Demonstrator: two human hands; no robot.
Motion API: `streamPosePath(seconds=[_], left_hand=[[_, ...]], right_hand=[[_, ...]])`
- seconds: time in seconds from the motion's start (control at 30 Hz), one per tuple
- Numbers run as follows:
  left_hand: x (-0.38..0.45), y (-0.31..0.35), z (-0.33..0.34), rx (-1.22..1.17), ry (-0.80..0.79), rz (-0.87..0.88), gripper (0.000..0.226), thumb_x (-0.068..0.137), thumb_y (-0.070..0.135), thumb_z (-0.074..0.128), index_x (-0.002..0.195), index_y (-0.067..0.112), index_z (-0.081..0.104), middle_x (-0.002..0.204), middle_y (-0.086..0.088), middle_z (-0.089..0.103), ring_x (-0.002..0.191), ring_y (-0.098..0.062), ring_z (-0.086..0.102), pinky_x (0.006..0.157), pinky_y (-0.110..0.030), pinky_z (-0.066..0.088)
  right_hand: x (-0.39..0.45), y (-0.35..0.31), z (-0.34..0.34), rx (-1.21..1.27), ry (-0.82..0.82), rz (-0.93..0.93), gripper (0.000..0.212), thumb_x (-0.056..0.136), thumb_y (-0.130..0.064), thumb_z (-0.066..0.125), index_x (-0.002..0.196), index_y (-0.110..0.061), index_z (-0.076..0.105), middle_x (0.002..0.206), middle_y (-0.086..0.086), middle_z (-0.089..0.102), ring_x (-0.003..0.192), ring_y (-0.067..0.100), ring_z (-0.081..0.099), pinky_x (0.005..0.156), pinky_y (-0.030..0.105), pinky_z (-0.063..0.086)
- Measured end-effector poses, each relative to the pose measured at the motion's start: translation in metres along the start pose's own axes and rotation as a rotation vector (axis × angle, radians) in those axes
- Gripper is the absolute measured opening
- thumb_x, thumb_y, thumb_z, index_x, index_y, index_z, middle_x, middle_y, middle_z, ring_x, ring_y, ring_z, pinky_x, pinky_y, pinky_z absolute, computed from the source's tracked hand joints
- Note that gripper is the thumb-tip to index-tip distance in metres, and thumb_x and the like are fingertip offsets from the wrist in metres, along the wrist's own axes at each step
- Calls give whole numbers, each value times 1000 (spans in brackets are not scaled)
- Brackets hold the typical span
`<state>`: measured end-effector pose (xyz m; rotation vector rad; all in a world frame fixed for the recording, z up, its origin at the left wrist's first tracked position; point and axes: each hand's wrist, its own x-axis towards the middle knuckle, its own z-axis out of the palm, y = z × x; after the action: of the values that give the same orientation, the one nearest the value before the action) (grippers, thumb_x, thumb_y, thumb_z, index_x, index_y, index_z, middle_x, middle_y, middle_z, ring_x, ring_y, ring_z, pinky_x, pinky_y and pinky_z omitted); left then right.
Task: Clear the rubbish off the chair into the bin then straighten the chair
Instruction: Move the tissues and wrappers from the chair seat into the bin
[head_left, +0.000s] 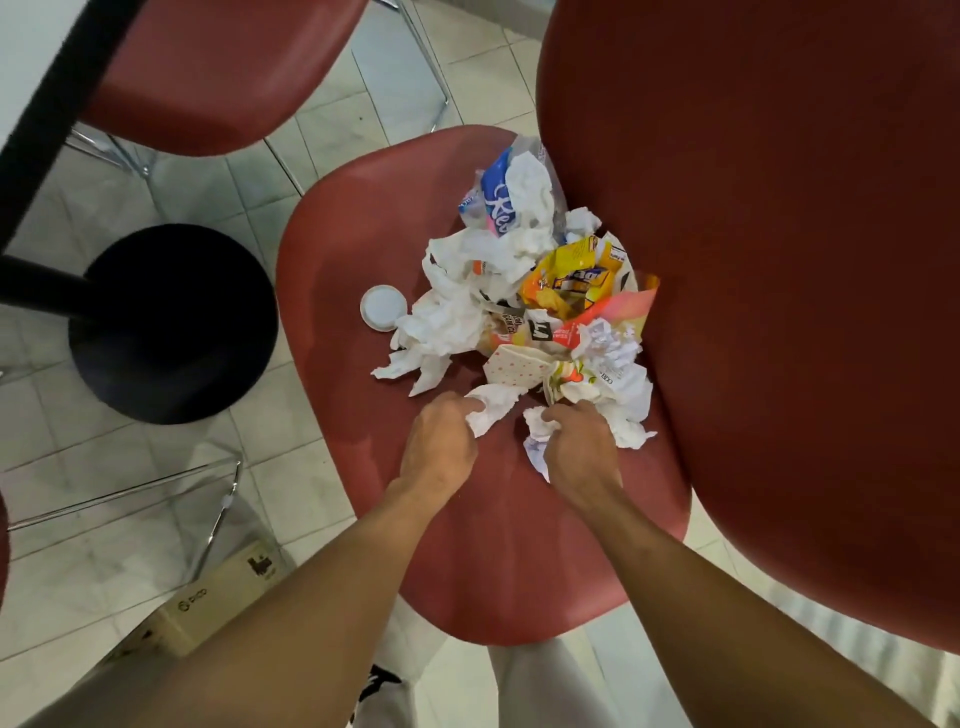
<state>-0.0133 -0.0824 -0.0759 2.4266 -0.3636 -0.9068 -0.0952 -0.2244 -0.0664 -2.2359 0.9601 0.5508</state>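
Observation:
A red chair (363, 415) stands below me, its seat (498, 545) facing up and its tall backrest (779, 260) on the right. A heap of rubbish (535, 291) lies on the seat: crumpled white tissues, a yellow snack wrapper (576, 275), a blue-and-white plastic bag (498, 192), a dotted paper (519, 366) and a white lid (383, 307). My left hand (439, 447) grips a white tissue (491, 408) at the near edge of the heap. My right hand (579, 449) grips another crumpled tissue (535, 431) beside it.
A black round table base (171, 322) and post stand on the tiled floor to the left. Another red chair (208, 78) is at the top left under a white table edge. A cardboard box (208, 603) lies on the floor by my left arm.

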Motion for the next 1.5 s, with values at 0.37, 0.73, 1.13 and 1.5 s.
streamPosePath(seconds=[0.37,0.73,1.13,1.5], left_hand=[[-75,-18,-68,-76,199,-36,41,85,-6,48,115,13,68,114,-6,64,104,-23,59,90,-28,45],[-203,-99,-140,-150,387,-144,33,87,2,52,113,14,70,118,-9,65,104,-28,60,87,-30,45],[-350,-228,-169,-257,561,-462,29,87,16,58,114,19,69,121,-4,66,111,-25,59,91,-32,46],[-452,-321,-176,-405,717,-587,29,87,15,59,115,13,69,123,-5,65,112,-22,60,97,-29,43]], right_hand=[[-70,-70,-16,11,165,-134,38,83,11,48,109,-3,70,114,13,57,99,28,59,74,19,38],[-180,-174,27,-2,119,-361,32,87,1,51,113,-5,69,113,15,56,99,30,59,79,29,43],[-309,-244,131,-48,-58,-499,34,89,2,44,111,-6,69,117,12,55,94,29,59,78,35,51],[-394,-294,226,-119,-179,-616,32,89,2,48,110,-8,70,120,13,59,99,28,60,75,22,42]])
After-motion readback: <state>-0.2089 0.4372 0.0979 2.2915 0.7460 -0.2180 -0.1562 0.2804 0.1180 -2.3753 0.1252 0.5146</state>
